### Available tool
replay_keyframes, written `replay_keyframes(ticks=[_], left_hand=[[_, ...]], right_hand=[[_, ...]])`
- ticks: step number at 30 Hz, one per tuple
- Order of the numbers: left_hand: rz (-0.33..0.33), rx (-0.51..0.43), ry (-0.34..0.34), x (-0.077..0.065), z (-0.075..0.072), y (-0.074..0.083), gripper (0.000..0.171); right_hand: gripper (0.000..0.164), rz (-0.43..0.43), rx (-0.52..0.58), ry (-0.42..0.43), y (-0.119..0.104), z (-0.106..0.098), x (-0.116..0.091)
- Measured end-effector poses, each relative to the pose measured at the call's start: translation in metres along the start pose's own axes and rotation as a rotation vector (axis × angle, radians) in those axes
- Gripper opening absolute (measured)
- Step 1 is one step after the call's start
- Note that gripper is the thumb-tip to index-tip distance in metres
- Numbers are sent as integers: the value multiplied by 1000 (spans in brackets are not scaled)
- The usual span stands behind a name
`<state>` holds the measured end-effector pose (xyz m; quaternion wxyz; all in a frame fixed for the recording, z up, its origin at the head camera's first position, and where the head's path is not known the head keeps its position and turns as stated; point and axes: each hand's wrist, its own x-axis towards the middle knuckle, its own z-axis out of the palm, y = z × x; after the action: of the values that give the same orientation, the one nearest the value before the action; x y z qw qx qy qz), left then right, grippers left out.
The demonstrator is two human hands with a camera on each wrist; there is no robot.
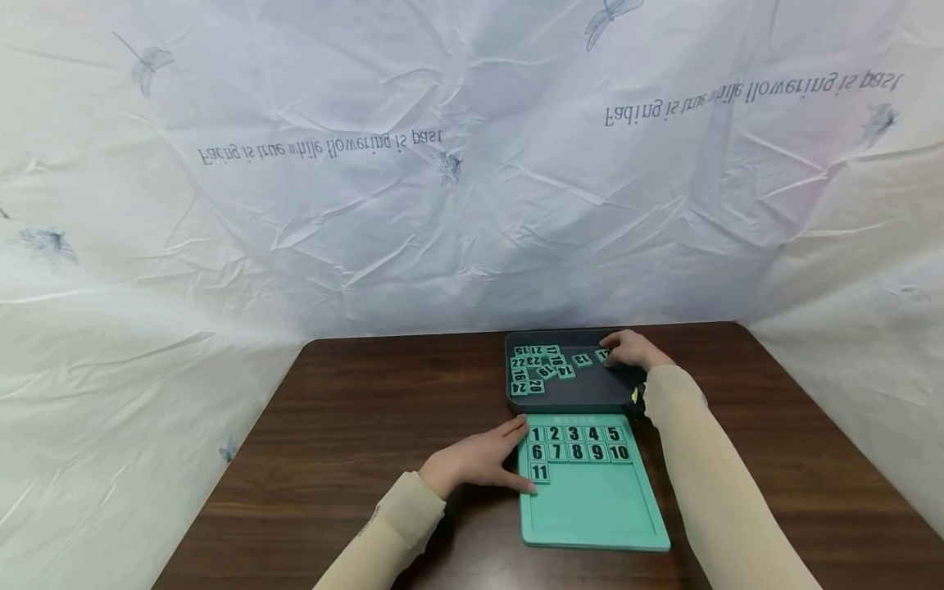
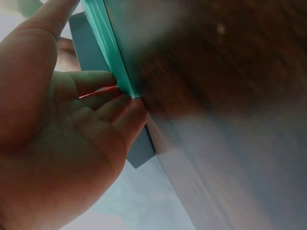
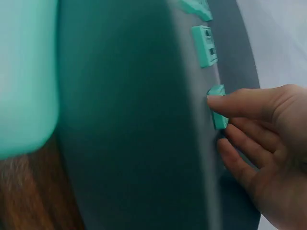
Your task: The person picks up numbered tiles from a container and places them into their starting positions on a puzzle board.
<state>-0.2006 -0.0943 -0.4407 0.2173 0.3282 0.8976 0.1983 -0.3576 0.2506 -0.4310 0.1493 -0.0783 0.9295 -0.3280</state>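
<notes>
A tile is pinched between the right hand's fingers; by the spread left hand, the board seems held steady.

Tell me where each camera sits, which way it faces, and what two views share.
Head: on the head, facing forward and down at a rectangular green plastic board and dark grey tray; left hand, right hand and cream sleeves show.
Left wrist: on that wrist, facing the board's edge; left palm and fingers show.
Right wrist: on that wrist, facing a small green rectangular tile at the tray; right thumb and fingers show.
Shared by head and right wrist: right hand at that tile.
</notes>
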Motion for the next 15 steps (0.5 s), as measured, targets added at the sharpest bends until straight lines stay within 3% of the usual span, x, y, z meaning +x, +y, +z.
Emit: replay_keyframes(ticks=[15], left_hand=[[-1, -3, 1, -2, 0, 1, 99]], right_hand=[[43, 2, -84, 38, 2, 2, 2]])
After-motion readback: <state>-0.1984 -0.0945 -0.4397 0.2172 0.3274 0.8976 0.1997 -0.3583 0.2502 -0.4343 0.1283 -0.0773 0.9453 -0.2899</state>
